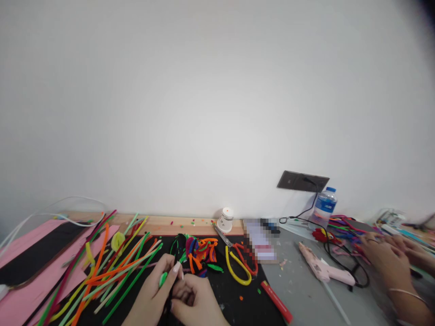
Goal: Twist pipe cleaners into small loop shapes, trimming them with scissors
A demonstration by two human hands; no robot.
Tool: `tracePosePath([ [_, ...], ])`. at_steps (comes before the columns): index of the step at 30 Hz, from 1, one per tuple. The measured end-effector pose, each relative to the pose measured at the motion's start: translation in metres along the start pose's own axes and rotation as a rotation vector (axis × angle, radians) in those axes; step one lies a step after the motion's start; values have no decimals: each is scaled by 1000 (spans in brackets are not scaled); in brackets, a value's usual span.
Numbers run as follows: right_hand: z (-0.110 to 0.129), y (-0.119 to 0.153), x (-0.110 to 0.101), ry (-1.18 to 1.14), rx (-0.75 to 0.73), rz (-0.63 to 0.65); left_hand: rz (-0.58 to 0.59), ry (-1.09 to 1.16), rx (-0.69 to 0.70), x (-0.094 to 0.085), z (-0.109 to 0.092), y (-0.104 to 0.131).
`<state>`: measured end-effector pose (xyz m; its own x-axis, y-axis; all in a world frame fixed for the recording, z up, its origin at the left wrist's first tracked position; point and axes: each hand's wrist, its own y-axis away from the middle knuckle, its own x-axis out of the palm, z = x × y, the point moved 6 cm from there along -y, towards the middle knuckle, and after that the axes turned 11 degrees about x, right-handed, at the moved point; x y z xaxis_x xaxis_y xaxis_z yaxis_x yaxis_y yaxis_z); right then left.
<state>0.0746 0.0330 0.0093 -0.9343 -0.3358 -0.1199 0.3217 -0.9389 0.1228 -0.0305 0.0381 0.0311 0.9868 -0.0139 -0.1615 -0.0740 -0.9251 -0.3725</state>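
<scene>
Near the bottom centre, my left hand (152, 290) is closed, pinching a black and green fuzzy piece (163, 278) between thumb and fingers. Right beside it my right hand (195, 296) has its fingers curled around the dark lower part of the same piece. Just beyond both hands lies a bundle of orange, blue and purple pipe cleaners (202, 251) on the black mat (251, 305). Loose green, orange and yellow pipe cleaners (124, 267) spread to the left of my left hand. The fingertips partly hide the held piece.
Scissors (238, 267) with yellow and red handles lie right of the bundle, a paper cup (224, 220) behind. Further right are a red stick (277, 302), a pink glue gun (326, 270) with a black cord, a bottle (324, 206) and another person's hands (387, 260).
</scene>
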Motion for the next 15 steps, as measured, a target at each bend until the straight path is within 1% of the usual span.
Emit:
tracePosePath([
  [2, 0, -1, -1, -23, 14, -18, 22, -16, -8, 3, 3, 1],
  [7, 0, -3, 0, -195, -2, -13, 50, -21, -36, 9, 8, 3],
  [11, -4, -7, -3, -321, 57, -21, -13, -6, -68, 4, 9, 3],
  [13, -3, -8, -11, -327, 60, -74, -47, -21, -57, -1, 5, 0],
  [15, 1, -7, -22, -272, 40, -148, -98, -39, -70, -7, 4, -2],
])
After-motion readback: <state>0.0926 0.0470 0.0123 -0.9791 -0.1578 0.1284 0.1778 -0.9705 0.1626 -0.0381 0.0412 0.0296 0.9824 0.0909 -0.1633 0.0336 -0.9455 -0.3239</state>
